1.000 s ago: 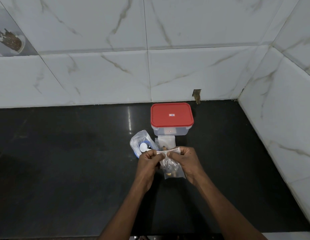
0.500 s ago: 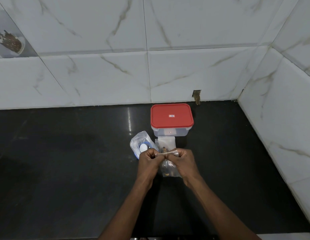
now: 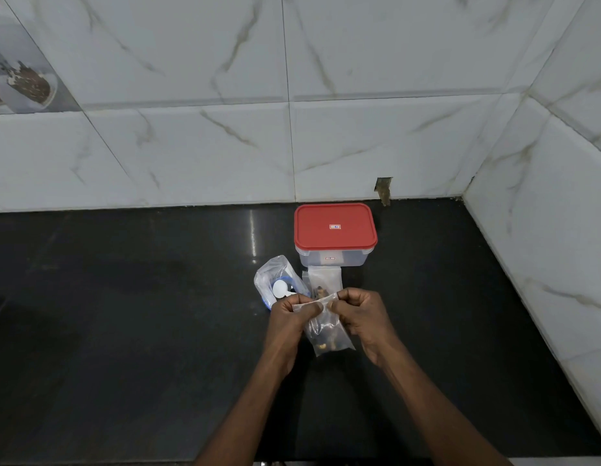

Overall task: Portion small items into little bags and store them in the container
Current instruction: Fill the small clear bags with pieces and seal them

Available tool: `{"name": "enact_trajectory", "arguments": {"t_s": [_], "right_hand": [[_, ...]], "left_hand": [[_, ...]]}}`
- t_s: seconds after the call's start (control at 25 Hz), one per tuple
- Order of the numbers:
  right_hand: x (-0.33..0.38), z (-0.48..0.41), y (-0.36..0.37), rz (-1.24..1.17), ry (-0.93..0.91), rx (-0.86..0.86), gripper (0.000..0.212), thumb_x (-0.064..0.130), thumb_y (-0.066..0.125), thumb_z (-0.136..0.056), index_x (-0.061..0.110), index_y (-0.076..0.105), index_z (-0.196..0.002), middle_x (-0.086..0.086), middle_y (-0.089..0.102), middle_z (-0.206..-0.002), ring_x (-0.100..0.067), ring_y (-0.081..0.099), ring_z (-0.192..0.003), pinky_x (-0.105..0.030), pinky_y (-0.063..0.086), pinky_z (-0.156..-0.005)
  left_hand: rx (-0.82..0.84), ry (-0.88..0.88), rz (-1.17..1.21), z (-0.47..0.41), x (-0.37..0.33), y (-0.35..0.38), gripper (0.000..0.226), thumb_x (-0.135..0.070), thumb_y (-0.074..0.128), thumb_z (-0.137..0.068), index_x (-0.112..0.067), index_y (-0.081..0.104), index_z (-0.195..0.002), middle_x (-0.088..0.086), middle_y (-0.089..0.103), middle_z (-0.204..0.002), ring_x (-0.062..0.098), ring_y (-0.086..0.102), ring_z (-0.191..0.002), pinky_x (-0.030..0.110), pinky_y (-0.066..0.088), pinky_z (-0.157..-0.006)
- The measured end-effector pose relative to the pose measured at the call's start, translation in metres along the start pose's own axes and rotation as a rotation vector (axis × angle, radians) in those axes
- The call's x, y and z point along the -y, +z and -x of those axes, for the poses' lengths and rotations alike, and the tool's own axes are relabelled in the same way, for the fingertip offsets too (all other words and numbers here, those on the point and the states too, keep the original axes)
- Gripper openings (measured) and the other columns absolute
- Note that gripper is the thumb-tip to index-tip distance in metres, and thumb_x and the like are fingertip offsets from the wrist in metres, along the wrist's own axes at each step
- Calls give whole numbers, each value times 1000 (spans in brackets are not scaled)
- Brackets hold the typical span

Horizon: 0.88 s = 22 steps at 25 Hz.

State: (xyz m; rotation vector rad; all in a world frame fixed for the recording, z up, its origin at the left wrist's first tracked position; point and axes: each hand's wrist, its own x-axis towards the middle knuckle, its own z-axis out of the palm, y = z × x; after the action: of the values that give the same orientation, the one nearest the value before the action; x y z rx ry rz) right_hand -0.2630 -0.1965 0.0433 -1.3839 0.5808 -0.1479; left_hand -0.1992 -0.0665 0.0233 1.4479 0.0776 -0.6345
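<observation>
while the left hand (image 3: pixel 287 319) pinches the top edge of the bag (image 3: pixel 329 334) from 9 o'clock, the bag hangs with its long axis 12 to 6, contents at the bottom. the lidded container (image 3: pixel 332 260) stands well beyond at 12. the right hand (image 3: pixel 361 316) pinches the same edge from 3 and looks slightly nearer the container.

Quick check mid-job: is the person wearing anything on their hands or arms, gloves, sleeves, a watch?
No. The left hand and right hand are bare: no gloves, rings or tape visible. The left forearm and right forearm are bare too, with no watch, band or sleeve up to the frame's bottom edge.
</observation>
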Motion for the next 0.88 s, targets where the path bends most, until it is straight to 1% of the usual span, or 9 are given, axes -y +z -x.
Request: {"name": "enact_trajectory", "arguments": {"t_s": [0.04,0.12,0.2,0.36,0.52,0.6,0.68,0.8,0.88], "right_hand": [[0,0,0,-11,1,-2,10,-3,64,-84,1,73,-81,-12,73,-74,-15,66,-61,-23,51,-54],[-1,-1,0,-14,1,-8,10,-2,66,-83,2,74,-80,-16,73,-78,-23,68,-68,-34,57,-65],[-2,-1,0,1,-12,-9,9,1,68,-82,4,75,-79,-20,73,-81,-28,68,-71,-43,57,-72],[0,0,2,14,-22,-18,7,1,70,-80,3,75,-76,-20,72,-77,-25,67,-69,-41,56,-72],[-2,2,10,104,-52,-91,14,2,69,-78,8,75,-68,-15,72,-69,-20,65,-64,-41,56,-67],[-1,5,11,88,-53,-112,10,5,71,-80,8,76,-72,-14,73,-71,-22,67,-64,-39,57,-66],[4,7,6,-16,-12,-80,4,5,72,-82,4,76,-82,-17,74,-78,-28,71,-69,-41,58,-68],[12,9,-4,-72,22,-53,6,6,72,-83,1,74,-86,-18,74,-78,-26,69,-62,-34,57,-55],[12,9,-4,-57,28,-39,7,7,71,-84,1,73,-85,-17,72,-74,-23,66,-57,-29,53,-49]], "left_hand": [[-1,5,-8,0,0,0,2,-15,73,-67,-13,72,-68,18,68,-72,31,62,-71,47,53,-76],[7,15,-22,1,-1,2,2,-15,72,-68,-15,73,-66,17,68,-70,30,61,-69,45,53,-73],[10,33,-31,2,-2,4,4,-14,70,-68,-14,72,-65,18,65,-69,29,58,-68,42,50,-70],[-21,64,-56,5,-3,10,7,-11,66,-66,-14,66,-60,16,57,-64,26,51,-65,38,45,-66],[-60,127,-154,4,-3,14,27,1,68,-78,-13,58,-57,0,56,-52,10,50,-50,22,45,-51],[-86,111,-142,0,0,12,21,-3,68,-80,-10,62,-61,6,62,-57,14,57,-54,29,51,-56],[-83,71,-70,-2,1,7,8,-13,71,-77,-7,67,-72,15,68,-67,25,64,-63,41,57,-67],[-82,23,12,-2,1,1,21,-18,74,-73,0,68,-82,19,68,-72,31,64,-67,46,56,-72],[-66,23,9,-3,2,0,18,-16,75,-73,-1,69,-81,19,68,-73,30,64,-69,46,56,-72]]}}
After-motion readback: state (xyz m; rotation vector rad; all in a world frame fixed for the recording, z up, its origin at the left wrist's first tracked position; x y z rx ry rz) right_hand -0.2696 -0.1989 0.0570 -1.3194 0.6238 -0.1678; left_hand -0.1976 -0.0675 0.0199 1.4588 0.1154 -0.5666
